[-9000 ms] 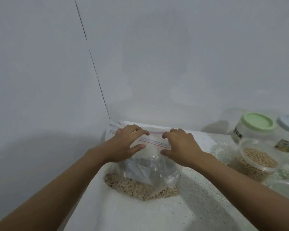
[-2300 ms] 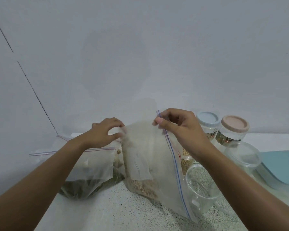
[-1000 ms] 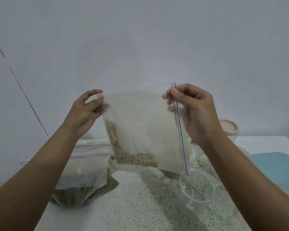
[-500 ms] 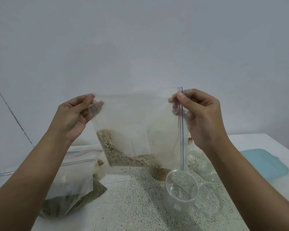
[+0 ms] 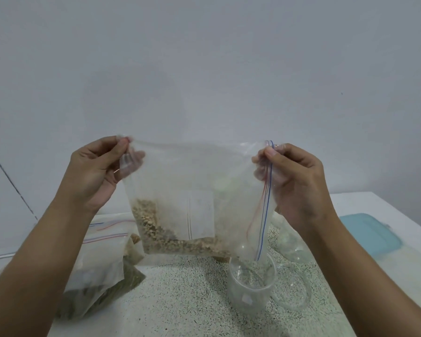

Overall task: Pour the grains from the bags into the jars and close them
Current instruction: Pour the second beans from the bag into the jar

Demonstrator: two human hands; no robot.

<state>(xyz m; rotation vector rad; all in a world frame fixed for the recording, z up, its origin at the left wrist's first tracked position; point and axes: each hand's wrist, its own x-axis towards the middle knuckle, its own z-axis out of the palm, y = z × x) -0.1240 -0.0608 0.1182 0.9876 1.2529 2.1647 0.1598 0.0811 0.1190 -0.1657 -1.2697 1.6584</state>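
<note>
The zip bag [image 5: 195, 190] hangs in the air above the worktop [image 5: 180, 302], at the middle of the view, turned on its side so that its red and blue zip strip [image 5: 265, 203] runs down the three o'clock edge. Tan grains [image 5: 170, 242] lie heaped in its seven o'clock corner and spread along the bottom edge. The right hand [image 5: 297, 183] pinches the top corner at the zip strip, thumb in front and curled fingers [image 5: 291, 155] behind. The left hand [image 5: 95, 171] pinches the opposite top corner, at ten o'clock, with its fingers showing through the clear plastic.

The bag's five o'clock corner hangs over the mouth of an open clear jar [image 5: 252, 285], which stands upright on the worktop. Whether the plastic touches the rim is hard to tell. Just beside the jar at three o'clock lies a round clear piece [image 5: 293, 290], possibly its lid. Another clear jar [image 5: 289, 242] stands behind, partly hidden by the right wrist.

At eight o'clock from the held bag, more zip bags [image 5: 102, 254] slump on the worktop, the nearest with greenish grains [image 5: 105, 295] in it. A pale teal lid [image 5: 370, 234] lies well apart at three o'clock. A plain grey wall [image 5: 204, 69] fills the upper half.
</note>
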